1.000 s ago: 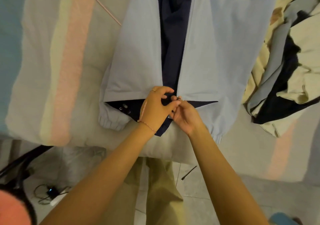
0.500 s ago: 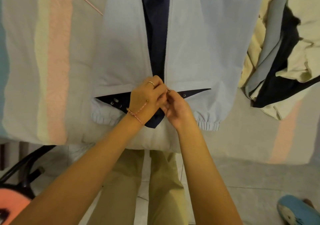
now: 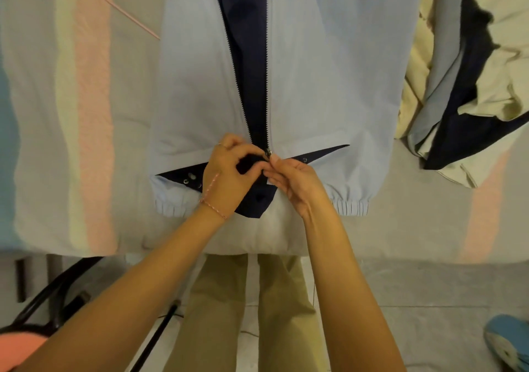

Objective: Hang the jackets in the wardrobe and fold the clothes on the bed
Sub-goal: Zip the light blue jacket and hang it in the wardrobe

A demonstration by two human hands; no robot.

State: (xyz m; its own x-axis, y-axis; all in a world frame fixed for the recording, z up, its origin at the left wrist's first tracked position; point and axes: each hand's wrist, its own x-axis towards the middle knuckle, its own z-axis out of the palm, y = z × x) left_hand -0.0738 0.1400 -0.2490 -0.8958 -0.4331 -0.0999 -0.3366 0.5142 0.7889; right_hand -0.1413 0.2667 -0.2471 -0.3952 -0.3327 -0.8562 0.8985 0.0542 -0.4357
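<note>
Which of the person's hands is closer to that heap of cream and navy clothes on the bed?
Right. The right hand, pinching the jacket zipper, lies toward the heap; the left hand grips the navy lining beyond it.

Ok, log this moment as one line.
step: joining zip at jacket hem, on bed | left hand: grips jacket by zip | right hand: pinches zip end | zip: open | pile: unfolded
</note>
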